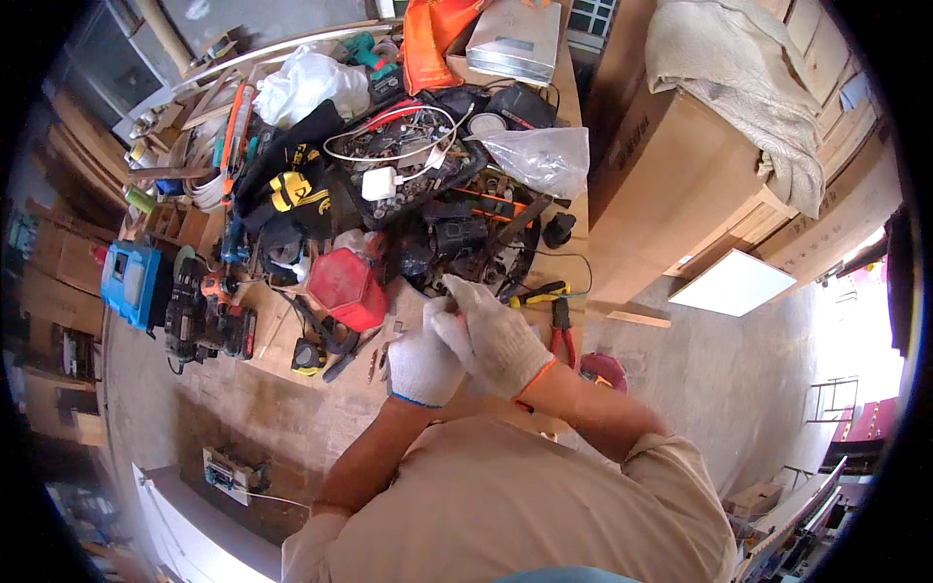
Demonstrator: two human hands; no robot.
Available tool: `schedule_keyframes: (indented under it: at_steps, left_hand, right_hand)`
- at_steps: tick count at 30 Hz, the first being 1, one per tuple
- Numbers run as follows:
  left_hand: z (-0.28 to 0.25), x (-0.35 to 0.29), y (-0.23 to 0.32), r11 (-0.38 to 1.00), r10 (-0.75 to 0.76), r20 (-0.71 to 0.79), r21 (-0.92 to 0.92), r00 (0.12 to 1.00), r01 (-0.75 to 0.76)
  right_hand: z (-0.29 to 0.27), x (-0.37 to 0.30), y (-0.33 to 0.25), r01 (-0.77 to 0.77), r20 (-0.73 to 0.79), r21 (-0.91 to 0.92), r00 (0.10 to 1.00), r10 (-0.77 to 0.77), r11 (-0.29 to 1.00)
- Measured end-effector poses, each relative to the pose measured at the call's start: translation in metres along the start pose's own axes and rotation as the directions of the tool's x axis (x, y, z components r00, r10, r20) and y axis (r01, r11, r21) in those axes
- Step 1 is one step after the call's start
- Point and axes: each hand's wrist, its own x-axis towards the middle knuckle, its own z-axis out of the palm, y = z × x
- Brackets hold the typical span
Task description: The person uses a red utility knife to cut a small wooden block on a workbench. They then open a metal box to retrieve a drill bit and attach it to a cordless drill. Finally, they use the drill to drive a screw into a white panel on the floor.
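Head view: both hands gloved in white knit, brought together over the near part of the table (403, 306). Left hand (424, 367), blue cuff edge, sits lower and to the left; right hand (498, 342), orange cuff edge, overlaps it from the right, fingers pointing away from the body

State of the grip: fingers of both hands curled inward and meeting. A dark spot (450, 306) shows at the fingertips; cannot tell whether it is a small piece pinched there or a gap between the gloves

Key relation: the tray of mixed dark tools (466, 236) lies straight ahead, just beyond the fingertips, right hand nearer. Cutters (563, 330) with red handles lie to the right of the right hand, apart from it, long axis running away from the body, handles toward it. A yellow-and-black-handled tool (541, 294) lies just above them, its length running mostly side to side; right hand nearer to both

Left side: small slender pieces (373, 365) beside the left hand, long axis pointing roughly away from the body; red container (342, 288) farther up and left; tape measure (309, 357) near the table's edge, well apart from the glove
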Motion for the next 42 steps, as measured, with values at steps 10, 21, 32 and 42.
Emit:
schedule_keyframes:
  at_steps: [10,21,32,42]
  left_hand:
    - [-0.023,0.027,0.002,0.94,0.034,-0.001,-0.341,0.999,-0.033]
    - [-0.059,-0.04,-0.027,-0.375,-0.695,0.464,-0.886,0.549,0.273]
    - [-0.059,-0.111,-0.03,-0.31,-0.881,0.393,-0.9,0.264,0.308]
    - [-0.059,-0.154,-0.041,-0.391,-0.876,0.42,-0.906,0.237,0.16]
  right_hand:
    - [-0.106,0.1,0.026,0.344,0.384,0.27,0.818,-0.428,0.899]
    - [-0.22,0.415,0.313,-0.498,0.004,0.517,0.815,0.58,0.696]
    - [-0.252,0.446,0.318,-0.567,0.273,0.52,0.819,0.505,0.638]
    - [-0.251,0.456,0.299,-0.474,0.282,0.739,0.863,0.419,0.479]
